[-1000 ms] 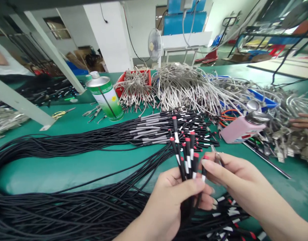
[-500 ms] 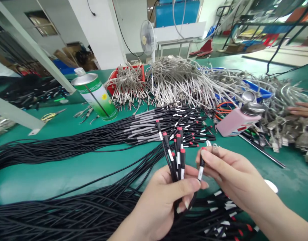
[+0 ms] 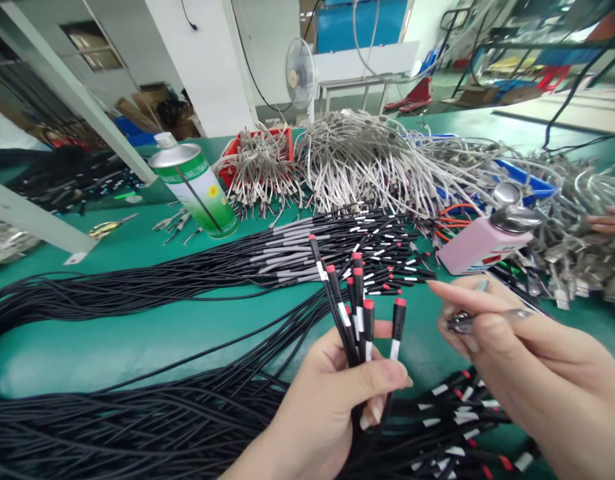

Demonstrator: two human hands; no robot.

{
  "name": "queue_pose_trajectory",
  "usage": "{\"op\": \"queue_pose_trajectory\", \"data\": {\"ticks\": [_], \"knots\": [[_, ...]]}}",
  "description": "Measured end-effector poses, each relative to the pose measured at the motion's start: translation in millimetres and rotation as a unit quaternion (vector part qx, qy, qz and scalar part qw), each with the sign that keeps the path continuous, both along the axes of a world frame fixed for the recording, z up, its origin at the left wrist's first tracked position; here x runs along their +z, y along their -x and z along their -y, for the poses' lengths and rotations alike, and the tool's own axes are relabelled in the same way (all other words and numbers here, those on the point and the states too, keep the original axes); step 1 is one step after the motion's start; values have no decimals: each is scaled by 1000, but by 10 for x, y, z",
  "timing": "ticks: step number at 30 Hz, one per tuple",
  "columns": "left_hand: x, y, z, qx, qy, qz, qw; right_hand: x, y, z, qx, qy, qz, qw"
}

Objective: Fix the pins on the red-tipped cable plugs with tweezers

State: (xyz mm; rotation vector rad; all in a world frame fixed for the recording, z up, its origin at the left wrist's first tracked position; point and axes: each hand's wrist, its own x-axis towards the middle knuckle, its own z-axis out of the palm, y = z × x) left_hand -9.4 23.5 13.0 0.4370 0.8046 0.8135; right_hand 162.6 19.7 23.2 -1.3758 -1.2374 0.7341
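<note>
My left hand (image 3: 337, 393) is closed round several black cables (image 3: 358, 300) with red tips and white labels, held upright; one cable (image 3: 397, 327) stands a little apart at the thumb. To the right, my right hand (image 3: 507, 340) holds a small metal tool (image 3: 462, 323) between thumb and fingers, its exact kind unclear. It does not touch the held cables. More red-tipped cables (image 3: 452, 413) lie beneath my hands, and a bundle with grey sleeves (image 3: 287, 247) lies behind them.
Behind are a green-and-white can (image 3: 200, 193), a red bin (image 3: 290, 143), piled grey cables (image 3: 357, 153) and a blue tray (image 3: 537, 187). A pink bottle (image 3: 482, 243) stands right. Another person's hand (image 3: 610, 220) is at the right edge. Scissors (image 3: 107, 227) lie left.
My right hand has let go of the rightmost red-tipped cable and moved right, and the metal tool now shows between its fingers. My left hand keeps its hold. The view has shifted slightly.
</note>
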Motion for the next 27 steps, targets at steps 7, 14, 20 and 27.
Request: {"op": "queue_pose_trajectory", "data": {"ticks": [7,14,20,27], "knots": [[28,-11,-8,-1,5,21,1000,-56,62,109,45,-7,-41,998],[22,-30,-7,7,9,33,999,-77,204,205,-2,-25,-67,997],[16,-27,-4,3,-2,46,999,-137,76,185,62,-36,2,997],[16,-28,-8,2,-2,51,999,-159,94,197,70,-58,26,996]]}}
